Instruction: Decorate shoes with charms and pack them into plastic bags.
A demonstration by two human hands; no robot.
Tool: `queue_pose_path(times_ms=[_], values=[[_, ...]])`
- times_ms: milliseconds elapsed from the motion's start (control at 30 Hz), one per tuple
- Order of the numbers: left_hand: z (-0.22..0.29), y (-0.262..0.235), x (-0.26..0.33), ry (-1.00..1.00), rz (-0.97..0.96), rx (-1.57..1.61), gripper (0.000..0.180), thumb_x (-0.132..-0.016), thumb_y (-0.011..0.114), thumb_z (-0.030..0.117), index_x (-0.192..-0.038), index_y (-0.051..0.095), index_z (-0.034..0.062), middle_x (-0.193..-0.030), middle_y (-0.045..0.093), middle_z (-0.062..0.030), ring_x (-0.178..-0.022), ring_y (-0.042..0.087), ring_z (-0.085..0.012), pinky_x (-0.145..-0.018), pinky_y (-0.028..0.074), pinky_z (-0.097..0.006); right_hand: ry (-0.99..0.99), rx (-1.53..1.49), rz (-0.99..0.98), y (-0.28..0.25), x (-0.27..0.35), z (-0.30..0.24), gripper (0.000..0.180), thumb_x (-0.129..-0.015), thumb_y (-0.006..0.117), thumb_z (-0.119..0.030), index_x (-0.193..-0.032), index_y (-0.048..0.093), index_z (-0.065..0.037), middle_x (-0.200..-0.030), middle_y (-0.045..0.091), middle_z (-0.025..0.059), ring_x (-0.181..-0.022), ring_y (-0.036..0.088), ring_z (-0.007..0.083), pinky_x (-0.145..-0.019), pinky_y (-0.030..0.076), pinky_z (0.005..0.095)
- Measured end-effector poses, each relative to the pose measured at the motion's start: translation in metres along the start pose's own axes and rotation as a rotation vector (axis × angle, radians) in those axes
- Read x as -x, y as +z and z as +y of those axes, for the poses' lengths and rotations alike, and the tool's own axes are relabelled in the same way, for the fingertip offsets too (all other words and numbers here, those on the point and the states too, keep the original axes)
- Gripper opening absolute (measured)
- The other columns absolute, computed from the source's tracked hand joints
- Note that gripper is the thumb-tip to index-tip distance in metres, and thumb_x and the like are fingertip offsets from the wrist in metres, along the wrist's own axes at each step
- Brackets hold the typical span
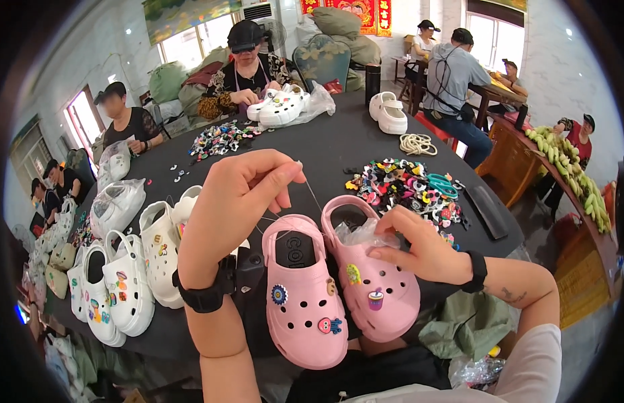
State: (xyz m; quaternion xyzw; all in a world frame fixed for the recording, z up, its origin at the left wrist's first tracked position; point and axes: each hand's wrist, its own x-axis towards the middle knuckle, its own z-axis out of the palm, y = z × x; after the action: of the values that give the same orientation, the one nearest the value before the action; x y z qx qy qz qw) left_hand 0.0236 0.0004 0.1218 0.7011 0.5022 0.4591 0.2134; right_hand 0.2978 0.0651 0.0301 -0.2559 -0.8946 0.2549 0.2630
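A round table [339,144] draped in black cloth fills a bright workroom with white walls and windows, where other people sit working around it and at a wooden table behind. On the near edge lie 2 pink clogs [339,282] side by side, just touching, their long axes running toward the person: toes point at the near rim, heel straps toward the table's middle. The left hand [241,195] is raised above them, thumb and fingertips pinched closed on a thin thread [312,193] that slants down to the clogs. The right hand [416,248] rests, fingers curled, on the right clog, pressing clear plastic wrap [365,235] stuffed in its opening. A heap of colourful shoe charms [409,188] lies just beyond, and white clogs [127,269] line the left edge.
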Motion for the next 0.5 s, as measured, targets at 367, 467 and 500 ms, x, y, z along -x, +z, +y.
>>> queue_pose_path(times_ms=[367, 467, 500], values=[[-0.001, 0.006, -0.002, 0.029, 0.031, 0.040, 0.023, -0.097, 0.055, 0.018, -0.093, 0.068, -0.0008, -0.067, 0.059, -0.0008, -0.062, 0.055, -0.0063, -0.057, 0.044, -0.021, -0.266, 0.067, -0.091, 0.016, -0.024, 0.011, 0.049, -0.080, 0.072, -0.047, -0.099, 0.064, -0.003, -0.091, 0.059, 0.0086, -0.088, 0.057, 0.0213, -0.095, 0.031, 0.0392], [-0.003, 0.007, -0.006, 0.042, 0.056, 0.048, 0.024, -0.098, 0.054, 0.018, -0.093, 0.068, -0.0007, -0.067, 0.059, -0.0011, -0.061, 0.055, -0.0064, -0.056, 0.044, -0.021, -0.263, 0.070, -0.106, 0.016, -0.029, 0.009, 0.059, -0.067, 0.080, -0.054, -0.089, 0.065, -0.002, -0.083, 0.060, 0.0079, -0.085, 0.055, 0.0204, -0.096, 0.029, 0.0404], [-0.005, 0.006, -0.008, 0.042, 0.052, 0.047, 0.024, -0.098, 0.054, 0.018, -0.093, 0.068, -0.0007, -0.067, 0.059, -0.0011, -0.061, 0.055, -0.0064, -0.056, 0.044, -0.021, -0.213, 0.066, -0.204, 0.015, -0.032, 0.007, 0.054, -0.068, 0.080, -0.052, -0.085, 0.066, -0.003, -0.078, 0.060, 0.0068, -0.083, 0.055, 0.0202, -0.096, 0.028, 0.0399]])
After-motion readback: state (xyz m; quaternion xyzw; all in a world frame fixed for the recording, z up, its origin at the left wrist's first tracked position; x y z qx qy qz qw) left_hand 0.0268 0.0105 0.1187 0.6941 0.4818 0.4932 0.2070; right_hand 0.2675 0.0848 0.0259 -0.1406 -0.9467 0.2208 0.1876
